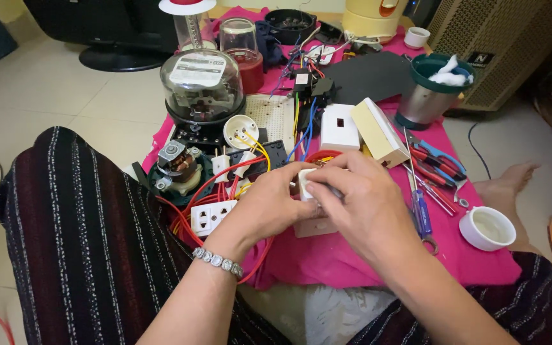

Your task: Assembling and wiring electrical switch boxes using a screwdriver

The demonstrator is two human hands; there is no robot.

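My left hand (269, 204) and my right hand (359, 204) meet over a pink cloth (352, 262) and both pinch a small white electrical part (306, 182). A beige switch plate (314, 227) lies just under them. Red and yellow wires (225, 188) run from the left hand toward a white double socket (212, 217) and a small motor (177, 166). A beaded bracelet (218, 260) sits on my left wrist. What the fingers cover of the part is hidden.
A glass-domed electric meter (202, 86) stands at the back left. White switch boxes (340, 126) lie behind the hands. Pliers and screwdrivers (432, 169) lie to the right, beside a white cup (487, 227). A steel pot with a green rim (432, 89) stands farther back.
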